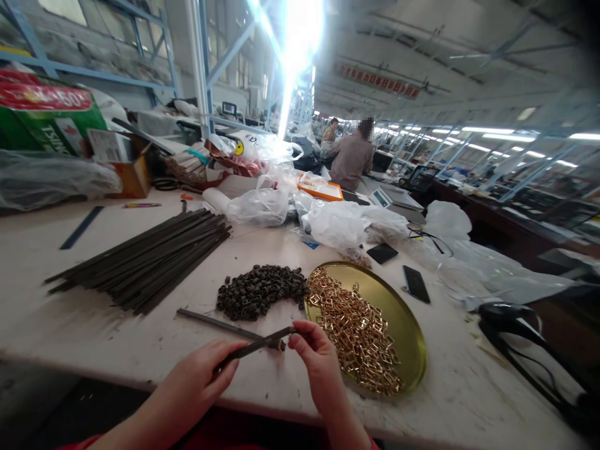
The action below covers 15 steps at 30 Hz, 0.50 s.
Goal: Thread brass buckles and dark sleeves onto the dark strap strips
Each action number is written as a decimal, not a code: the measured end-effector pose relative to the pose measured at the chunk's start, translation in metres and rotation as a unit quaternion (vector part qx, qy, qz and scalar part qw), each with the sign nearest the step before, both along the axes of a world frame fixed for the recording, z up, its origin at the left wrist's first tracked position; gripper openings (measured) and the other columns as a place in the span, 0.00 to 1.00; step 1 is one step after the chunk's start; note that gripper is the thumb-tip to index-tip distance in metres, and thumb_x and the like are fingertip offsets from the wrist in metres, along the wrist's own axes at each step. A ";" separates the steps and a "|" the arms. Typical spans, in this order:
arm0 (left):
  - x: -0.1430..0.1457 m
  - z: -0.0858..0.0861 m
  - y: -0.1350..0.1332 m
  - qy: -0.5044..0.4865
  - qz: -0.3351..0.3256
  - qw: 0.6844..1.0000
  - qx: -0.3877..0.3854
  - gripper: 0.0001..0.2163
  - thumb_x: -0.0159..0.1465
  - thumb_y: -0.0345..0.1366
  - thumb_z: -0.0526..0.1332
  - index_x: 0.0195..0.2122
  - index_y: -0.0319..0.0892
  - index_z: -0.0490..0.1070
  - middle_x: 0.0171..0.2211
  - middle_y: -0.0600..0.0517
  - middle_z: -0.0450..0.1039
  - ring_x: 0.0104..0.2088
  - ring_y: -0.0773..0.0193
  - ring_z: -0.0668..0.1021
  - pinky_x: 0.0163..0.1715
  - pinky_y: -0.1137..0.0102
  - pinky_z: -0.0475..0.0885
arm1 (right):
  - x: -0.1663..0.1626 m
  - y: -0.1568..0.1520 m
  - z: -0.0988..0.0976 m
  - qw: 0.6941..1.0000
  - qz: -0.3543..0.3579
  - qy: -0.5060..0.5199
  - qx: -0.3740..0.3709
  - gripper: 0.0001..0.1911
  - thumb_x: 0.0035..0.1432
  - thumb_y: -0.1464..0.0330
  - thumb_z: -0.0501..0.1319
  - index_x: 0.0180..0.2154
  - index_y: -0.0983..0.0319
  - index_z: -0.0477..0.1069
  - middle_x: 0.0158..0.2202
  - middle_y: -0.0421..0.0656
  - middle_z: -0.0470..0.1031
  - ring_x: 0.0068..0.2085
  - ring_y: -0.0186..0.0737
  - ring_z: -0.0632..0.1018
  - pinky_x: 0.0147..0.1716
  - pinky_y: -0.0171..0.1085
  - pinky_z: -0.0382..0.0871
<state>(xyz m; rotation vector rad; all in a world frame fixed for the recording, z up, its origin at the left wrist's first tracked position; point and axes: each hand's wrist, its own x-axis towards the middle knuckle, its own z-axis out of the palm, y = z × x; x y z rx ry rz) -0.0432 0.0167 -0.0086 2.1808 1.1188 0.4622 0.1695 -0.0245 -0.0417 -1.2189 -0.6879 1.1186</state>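
My left hand [209, 369] is closed around a narrow dark strap [257, 345], which slants up to the right. At its far end, my right hand [319, 353] pinches the tip between thumb and fingers; any small part there is too small to make out. Beneath it, another dark strap [210, 320] lies on the table. Just beyond my hands sits a heap of small black loops [260, 290]. To the right, a round gold tray [412, 325] carries many gold square metal rings [354, 328]. A bundle of long dark straps [154, 259] is spread at the left.
Clear plastic bags [332, 222] are heaped along the back. A black phone [415, 284] and a dark flat piece [382, 252] lie beyond the tray. A black curved device [520, 350] stands at right. A dark ruler-like strip [82, 228] lies at left. Farther back, a person [352, 159] sits.
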 end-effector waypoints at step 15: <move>0.039 0.016 0.006 -0.073 0.011 0.994 -0.076 0.11 0.58 0.43 0.53 0.34 0.43 0.70 0.32 0.52 0.76 0.34 0.60 0.76 0.34 0.73 0.69 | -0.038 0.003 -0.006 0.979 0.048 0.195 0.022 0.27 0.31 0.49 0.70 0.27 0.62 0.68 0.18 0.37 0.71 0.15 0.27 0.68 0.16 0.29 0.62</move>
